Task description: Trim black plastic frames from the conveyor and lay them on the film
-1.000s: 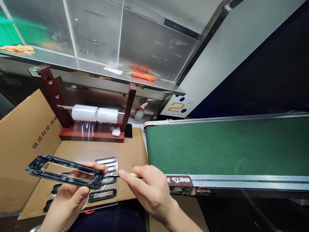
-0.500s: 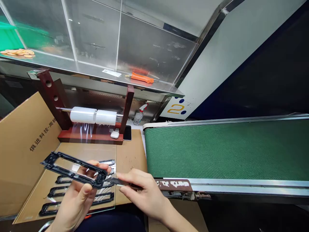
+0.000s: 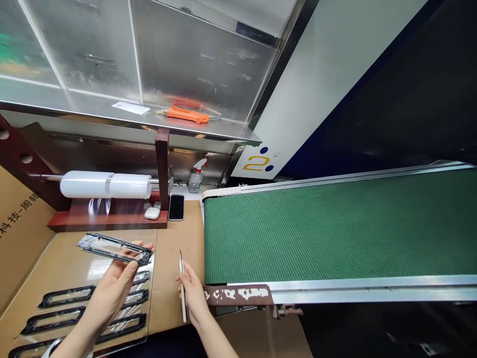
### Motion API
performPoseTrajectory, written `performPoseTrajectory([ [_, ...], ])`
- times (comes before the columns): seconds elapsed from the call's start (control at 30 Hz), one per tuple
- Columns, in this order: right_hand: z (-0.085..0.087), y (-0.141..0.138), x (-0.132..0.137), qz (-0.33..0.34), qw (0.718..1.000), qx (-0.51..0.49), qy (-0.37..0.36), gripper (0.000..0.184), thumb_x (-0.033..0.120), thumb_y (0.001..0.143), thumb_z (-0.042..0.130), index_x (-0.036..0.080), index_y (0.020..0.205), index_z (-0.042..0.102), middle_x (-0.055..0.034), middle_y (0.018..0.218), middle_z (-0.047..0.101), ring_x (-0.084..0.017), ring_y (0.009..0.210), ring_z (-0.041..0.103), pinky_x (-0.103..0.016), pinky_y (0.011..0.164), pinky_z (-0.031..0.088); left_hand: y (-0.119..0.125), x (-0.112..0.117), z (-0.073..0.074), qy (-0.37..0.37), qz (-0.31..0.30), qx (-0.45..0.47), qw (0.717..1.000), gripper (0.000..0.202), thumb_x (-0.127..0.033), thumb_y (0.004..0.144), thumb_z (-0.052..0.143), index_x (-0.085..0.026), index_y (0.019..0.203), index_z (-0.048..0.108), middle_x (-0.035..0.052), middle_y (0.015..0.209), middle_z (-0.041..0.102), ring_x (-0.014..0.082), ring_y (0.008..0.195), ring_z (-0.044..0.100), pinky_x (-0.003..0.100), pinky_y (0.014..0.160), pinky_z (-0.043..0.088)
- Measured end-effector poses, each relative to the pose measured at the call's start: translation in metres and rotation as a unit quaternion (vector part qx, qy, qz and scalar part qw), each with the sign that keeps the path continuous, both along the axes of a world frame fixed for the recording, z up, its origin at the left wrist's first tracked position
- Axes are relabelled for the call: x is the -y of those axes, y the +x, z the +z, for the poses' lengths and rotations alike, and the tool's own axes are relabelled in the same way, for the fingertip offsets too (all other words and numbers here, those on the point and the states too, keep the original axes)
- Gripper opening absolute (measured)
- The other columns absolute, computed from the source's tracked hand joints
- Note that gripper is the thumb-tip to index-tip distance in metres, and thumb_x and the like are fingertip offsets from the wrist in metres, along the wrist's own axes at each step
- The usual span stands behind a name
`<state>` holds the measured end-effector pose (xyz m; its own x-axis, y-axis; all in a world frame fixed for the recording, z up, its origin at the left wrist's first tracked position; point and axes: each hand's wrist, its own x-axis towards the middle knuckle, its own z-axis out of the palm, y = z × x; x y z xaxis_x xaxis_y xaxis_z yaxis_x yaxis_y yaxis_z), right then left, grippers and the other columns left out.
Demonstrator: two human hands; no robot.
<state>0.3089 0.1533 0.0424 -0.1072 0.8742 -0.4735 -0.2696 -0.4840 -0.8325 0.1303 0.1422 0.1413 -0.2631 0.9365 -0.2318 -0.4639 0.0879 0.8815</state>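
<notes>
My left hand (image 3: pixel 112 288) grips one end of a long black plastic frame (image 3: pixel 115 247) and holds it flat above the cardboard-covered bench. My right hand (image 3: pixel 193 291) rests on the cardboard beside the conveyor, fingers closed on a thin white pen-like tool (image 3: pixel 182 286) that points away from me. Under the left hand, several more black frames (image 3: pixel 63 296) lie in rows beneath a clear sheet (image 3: pixel 122 308).
A green conveyor belt (image 3: pixel 335 228) runs off to the right. At the back stand a red rack with two white film rolls (image 3: pixel 106 185), an earbud case (image 3: pixel 152 213), a phone (image 3: pixel 176 207) and a spray bottle (image 3: pixel 195 180). Orange pliers (image 3: pixel 184 114) lie on the steel shelf.
The view has swung right. My right hand has drawn away from the frame's end and dropped to the cardboard with the tool. The left hand has tilted the frame flatter.
</notes>
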Motion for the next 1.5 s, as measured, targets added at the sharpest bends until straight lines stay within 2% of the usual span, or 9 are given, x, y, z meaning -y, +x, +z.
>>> performPoseTrajectory([
  [0.07,-0.027,-0.002,-0.002,-0.022,0.992,0.118,0.038,0.059,0.04,0.074,0.068,0.018,0.128,0.056,-0.0084,0.104,0.065,-0.021,0.092,0.064,-0.031,0.077,0.051,-0.003,0.003,-0.005,-0.029,0.001,0.011,1.0,0.051,-0.044,0.066,0.081,-0.028,0.111,0.064,0.0035,0.11,0.073,0.026,0.121,0.056,0.042,0.116,0.021],
  [0.17,-0.036,-0.004,0.003,-0.011,0.959,0.247,0.137,0.055,0.028,0.078,0.06,0.015,0.132,0.054,-0.0146,0.139,0.048,-0.028,0.131,0.043,-0.042,0.108,0.035,-0.009,0.013,-0.013,-0.062,-0.013,0.025,0.998,0.048,-0.044,0.068,0.079,-0.028,0.111,0.065,0.0052,0.111,0.073,0.0269,0.121,0.055,0.043,0.115,0.024],
  [0.37,0.038,-0.001,0.002,0.103,0.866,0.284,0.399,0.042,0.018,0.086,0.055,0.024,0.127,0.056,-0.0089,0.12,0.063,-0.021,0.115,0.057,-0.04,0.101,0.044,-0.012,0.037,-0.006,-0.068,-0.029,0.049,0.996,0.041,-0.04,0.073,0.076,-0.029,0.111,0.068,0.0049,0.113,0.073,0.0243,0.118,0.057,0.037,0.113,0.028],
  [0.5,0.094,-0.006,-0.012,0.141,0.763,0.308,0.55,0.028,0.023,0.092,0.054,0.024,0.12,0.059,-0.0058,0.111,0.068,-0.019,0.11,0.059,-0.041,0.104,0.038,-0.028,0.043,0.001,-0.054,-0.04,0.045,0.997,0.036,-0.039,0.074,0.075,-0.032,0.109,0.069,0.0034,0.107,0.074,0.0222,0.111,0.061,0.031,0.103,0.04],
  [0.63,0.131,-0.023,-0.019,0.244,0.616,0.37,0.652,0.037,0.025,0.096,0.051,0.023,0.133,0.049,-0.0079,0.133,0.058,-0.021,0.132,0.041,-0.045,0.112,0.026,-0.067,0.057,0.001,-0.085,-0.198,0.012,0.976,0.034,-0.044,0.079,0.068,-0.028,0.108,0.072,0.006,0.092,0.075,0.0224,0.084,0.067,0.031,0.082,0.051],
  [0.77,0.131,-0.058,-0.018,0.371,0.52,0.353,0.684,0.032,0.024,0.096,0.052,0.021,0.128,0.053,-0.006,0.131,0.059,-0.019,0.128,0.045,-0.042,0.111,0.028,-0.109,0.085,-0.004,-0.12,-0.368,0.028,0.922,0.043,-0.054,0.081,0.062,-0.022,0.106,0.072,0.0059,0.076,0.073,0.0171,0.062,0.065,0.028,0.068,0.047],
  [0.97,0.106,-0.112,-0.005,0.38,0.526,0.346,0.678,0.028,0.023,0.095,0.051,0.015,0.121,0.056,-0.007,0.104,0.068,-0.015,0.098,0.06,-0.03,0.097,0.043,-0.165,0.102,-0.022,-0.132,-0.417,0.086,0.895,0.053,-0.06,0.08,0.059,-0.014,0.102,0.073,0.0056,0.066,0.067,0.0145,0.05,0.058,0.032,0.069,0.047],
  [1.27,0.154,-0.147,0.006,0.403,0.525,0.377,0.648,0.025,0.018,0.093,0.052,0.014,0.118,0.056,-0.0096,0.104,0.064,-0.017,0.097,0.056,-0.034,0.094,0.046,-0.203,0.099,0.005,-0.137,-0.404,0.16,0.89,0.051,-0.058,0.078,0.062,-0.012,0.097,0.075,0.0034,0.054,0.062,0.017,0.049,0.06,0.036,0.075,0.051],
  [1.5,0.162,-0.157,0.008,0.438,0.541,0.375,0.613,0.03,0.019,0.092,0.054,0.015,0.121,0.054,-0.011,0.111,0.062,-0.018,0.101,0.056,-0.035,0.092,0.048,-0.211,0.107,0.005,-0.154,-0.41,0.225,0.87,0.053,-0.059,0.079,0.062,-0.011,0.097,0.075,0.0001,0.05,0.058,0.0142,0.045,0.061,0.029,0.065,0.052],
])
